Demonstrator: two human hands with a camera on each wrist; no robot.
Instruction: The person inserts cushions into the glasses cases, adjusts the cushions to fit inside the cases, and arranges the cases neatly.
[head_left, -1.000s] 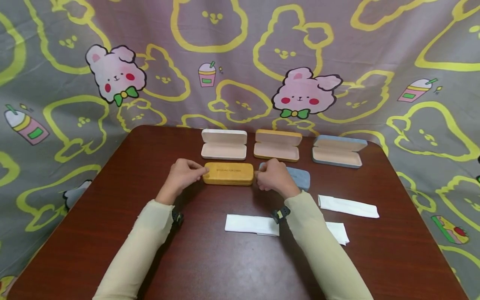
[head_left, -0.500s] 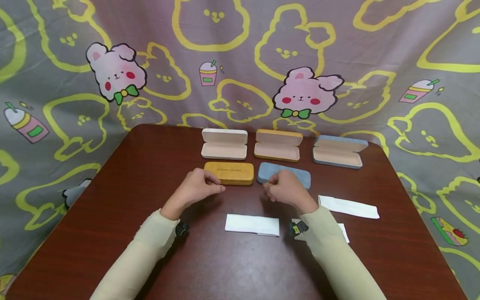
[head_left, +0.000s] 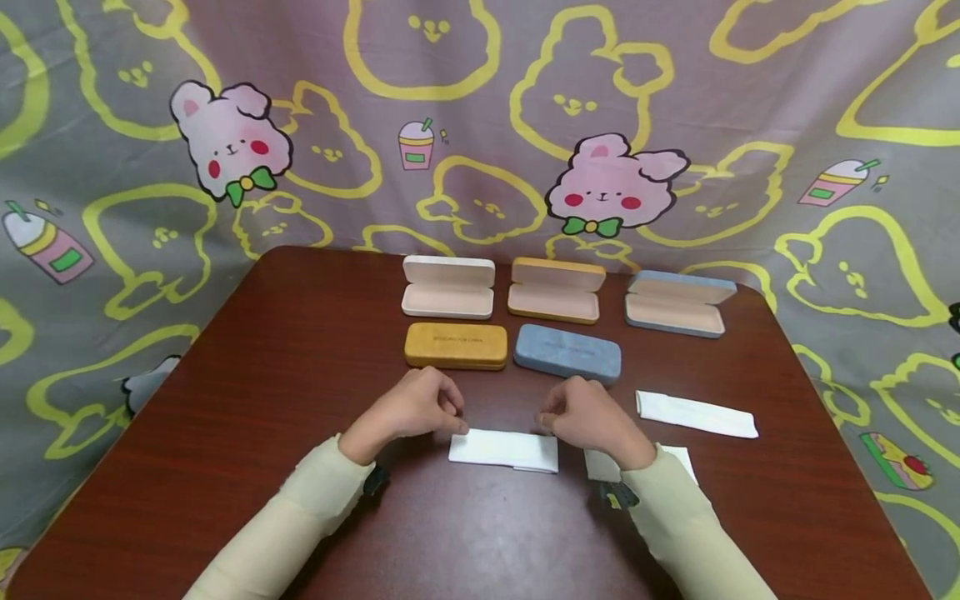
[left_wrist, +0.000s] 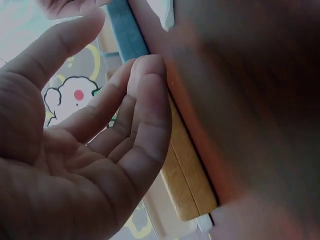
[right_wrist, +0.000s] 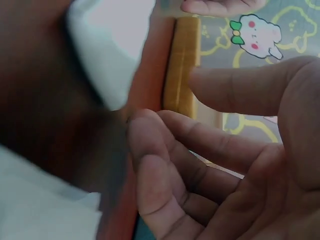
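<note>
A folded white cloth lies flat on the table just in front of both hands. My left hand is at its left end, fingertips right at the corner. At its far right corner is my right hand, fingers loosely bent. In both wrist views the thumb stands apart from the fingers with nothing between them. Behind the hands lie a closed yellow glasses case and a closed blue glasses case. My right wrist partly hides a second white cloth.
A third folded white cloth lies at the right. Along the back stand three opened glasses cases: white, yellow and blue. A patterned curtain hangs behind the brown table.
Both hands have come away from the closed yellow and blue cases. They have moved toward the near side, to the two ends of the middle white cloth.
</note>
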